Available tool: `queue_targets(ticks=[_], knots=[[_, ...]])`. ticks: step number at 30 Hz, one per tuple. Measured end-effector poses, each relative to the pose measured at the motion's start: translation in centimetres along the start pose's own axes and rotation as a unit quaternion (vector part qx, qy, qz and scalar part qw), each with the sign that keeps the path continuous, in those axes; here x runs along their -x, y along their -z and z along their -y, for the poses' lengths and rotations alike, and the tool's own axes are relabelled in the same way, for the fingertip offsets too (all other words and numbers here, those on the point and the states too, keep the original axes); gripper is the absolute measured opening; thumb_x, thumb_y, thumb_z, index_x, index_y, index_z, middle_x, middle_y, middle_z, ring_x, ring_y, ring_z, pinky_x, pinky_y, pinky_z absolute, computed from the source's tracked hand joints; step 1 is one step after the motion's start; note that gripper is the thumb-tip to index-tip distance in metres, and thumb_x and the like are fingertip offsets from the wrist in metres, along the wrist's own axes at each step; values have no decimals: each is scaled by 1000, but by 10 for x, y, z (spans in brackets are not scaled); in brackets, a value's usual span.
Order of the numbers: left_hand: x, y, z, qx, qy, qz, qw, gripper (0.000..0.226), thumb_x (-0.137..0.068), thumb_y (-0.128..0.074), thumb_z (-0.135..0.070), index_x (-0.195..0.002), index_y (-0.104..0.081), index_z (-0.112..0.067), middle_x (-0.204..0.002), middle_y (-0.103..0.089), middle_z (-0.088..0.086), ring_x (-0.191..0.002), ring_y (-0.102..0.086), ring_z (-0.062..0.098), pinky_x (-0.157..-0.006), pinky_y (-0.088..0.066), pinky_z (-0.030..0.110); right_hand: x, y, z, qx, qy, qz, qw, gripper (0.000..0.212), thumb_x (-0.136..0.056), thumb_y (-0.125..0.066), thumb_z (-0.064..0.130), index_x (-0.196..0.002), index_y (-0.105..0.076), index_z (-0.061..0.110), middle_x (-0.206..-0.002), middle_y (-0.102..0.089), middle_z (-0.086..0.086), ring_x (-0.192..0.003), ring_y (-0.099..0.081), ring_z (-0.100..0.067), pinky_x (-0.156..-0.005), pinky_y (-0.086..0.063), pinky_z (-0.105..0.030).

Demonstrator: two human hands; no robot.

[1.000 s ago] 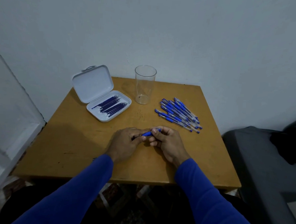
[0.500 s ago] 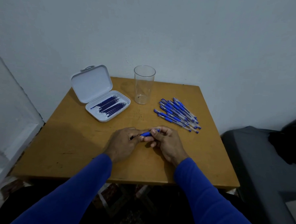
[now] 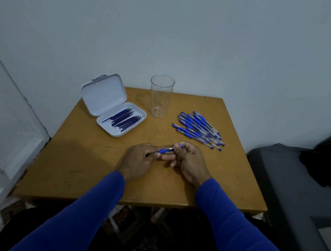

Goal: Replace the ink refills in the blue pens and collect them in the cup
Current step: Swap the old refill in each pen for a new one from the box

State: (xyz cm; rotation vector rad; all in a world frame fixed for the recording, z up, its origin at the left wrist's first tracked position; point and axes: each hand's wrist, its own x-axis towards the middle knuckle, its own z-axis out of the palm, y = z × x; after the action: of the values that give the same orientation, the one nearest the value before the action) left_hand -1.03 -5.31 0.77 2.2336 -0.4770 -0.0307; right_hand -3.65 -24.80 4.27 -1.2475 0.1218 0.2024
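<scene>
Over the last second little has shifted: my left hand [image 3: 138,160] and right hand [image 3: 187,160] stay curled around the same blue pen [image 3: 166,150], held just above the desk [image 3: 93,169], well in front of the cup [image 3: 161,96]. My left fingers pinch its tip end, where something thin and dark now shows. I judge I'm opening it; the cup holds no pens, with the pen pile [image 3: 199,128] to its right and the refill case [image 3: 120,121] to its left.

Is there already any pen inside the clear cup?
No, the clear cup stands empty, and the pens lie beside it on the table.
</scene>
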Motion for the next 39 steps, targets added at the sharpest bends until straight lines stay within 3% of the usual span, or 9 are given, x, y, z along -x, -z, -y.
queue_targets(ticks=[6, 12, 16, 20, 22, 24, 28, 33, 39], knots=[[-3, 4, -2, -1, -8, -22, 1000, 31, -100, -60, -31, -131, -66, -33, -85, -61, -14, -77, -58, 7, -69, -48, 27, -4, -1, -1, -1, -2, -48, 999, 21, -105, -52, 15, -121, -57, 1, -93, -73, -20, -67, -69, -18, -48, -52, -25], [1, 7, 1, -7, -14, -73, 997, 32, -96, -67, -28, -128, -69, -26, -83, -61, -18, -81, -59, 2, -67, -42, 10, -14, -10, -5, 210, 9, -133, 969, 17, -101, -61, 16, -118, -60, 19, -80, -70, -13, -49, -56, -11, -41, -44, -23], [5, 3, 5, -19, -17, -81, 996, 32, -95, -68, -32, -127, -69, -29, -81, -59, -16, -78, -56, 6, -67, -44, 20, -27, -17, -13, 374, 64, -186, 907, 11, -95, -69, 15, -101, -64, 22, -91, -69, 0, -76, -65, -10, -58, -48, -18], [6, 2, 7, -12, -26, -81, 996, 31, -95, -68, -32, -126, -70, -32, -80, -58, -13, -78, -56, 9, -68, -50, 33, -31, -17, -15, 450, 69, -191, 870, 28, -95, -69, 17, -124, -67, 16, -109, -67, 3, -93, -58, -7, -71, -42, -14], [5, 2, 7, -17, -27, -85, 996, 32, -95, -68, -32, -126, -70, -31, -81, -59, -12, -78, -56, 9, -68, -50, 32, -28, -17, -14, 434, 77, -204, 874, 31, -98, -66, 23, -128, -65, 16, -107, -61, 8, -97, -56, -7, -75, -40, -15], [6, 1, 7, -20, -29, -89, 995, 33, -95, -68, -33, -127, -70, -30, -82, -59, -12, -79, -55, 8, -68, -50, 32, -26, -15, -15, 399, 96, -215, 886, 16, -102, -60, 28, -110, -70, 18, -96, -63, 11, -95, -62, -12, -75, -45, -17], [6, 1, 6, -31, -31, -91, 995, 33, -95, -68, -33, -128, -67, -32, -82, -58, -11, -79, -54, 8, -69, -49, 33, -20, -8, -16, 334, 92, -173, 922, 37, -101, -56, 46, -82, -66, 16, -79, -67, -9, -76, -64, -30, -74, -58, -50], [7, 2, 5, -44, -31, -93, 994, 36, -95, -68, -33, -131, -66, -33, -82, -54, -14, -78, -52, 6, -67, -42, 24, -15, -9, -12, 338, 91, -93, 932, 37, -96, -65, 47, -79, -70, 14, -67, -64, 4, -62, -57, -7, -64, -51, -34], [6, 2, 5, -39, -32, -86, 995, 34, -95, -67, -31, -129, -68, -30, -81, -55, -12, -77, -52, 8, -68, -44, 27, -14, -10, -10, 300, 80, -57, 949, 29, -97, -67, 30, -84, -70, 5, -66, -62, 7, -60, -54, 0, -63, -46, -26]])
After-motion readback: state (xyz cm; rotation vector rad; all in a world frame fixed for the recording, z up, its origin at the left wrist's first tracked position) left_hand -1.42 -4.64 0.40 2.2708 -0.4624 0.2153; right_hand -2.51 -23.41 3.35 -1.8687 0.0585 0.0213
